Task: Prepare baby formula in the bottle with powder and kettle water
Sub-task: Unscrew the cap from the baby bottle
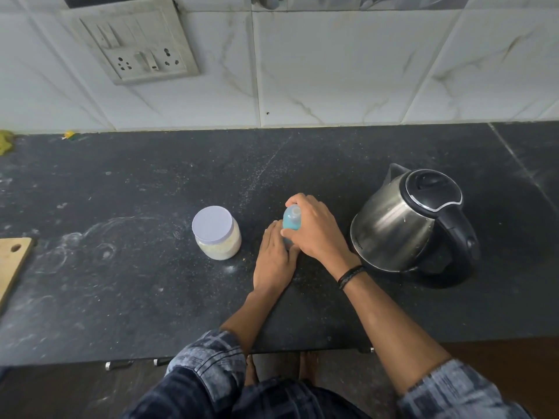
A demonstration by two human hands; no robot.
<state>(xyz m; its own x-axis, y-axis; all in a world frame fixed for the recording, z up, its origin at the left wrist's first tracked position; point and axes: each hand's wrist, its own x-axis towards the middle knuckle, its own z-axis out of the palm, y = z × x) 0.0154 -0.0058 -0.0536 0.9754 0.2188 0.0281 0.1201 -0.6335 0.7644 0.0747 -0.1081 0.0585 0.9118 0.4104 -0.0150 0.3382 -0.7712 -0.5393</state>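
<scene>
A small blue baby bottle [291,220] stands on the dark countertop [127,182], near the middle. My right hand [317,234] wraps around its top from the right. Its lower body is held from the left by my left hand [273,261], and most of the bottle is hidden by both hands. A clear powder jar [216,234] with a pale lilac lid, closed, sits just left of the bottle. To the right stands a steel electric kettle [396,225] with a black lid and handle, lid shut.
A wooden cutting board [12,264] pokes in at the left edge. A switch and socket panel [133,40] is on the tiled wall. A green cloth [4,142] lies at the far left. The counter's front edge runs near my body.
</scene>
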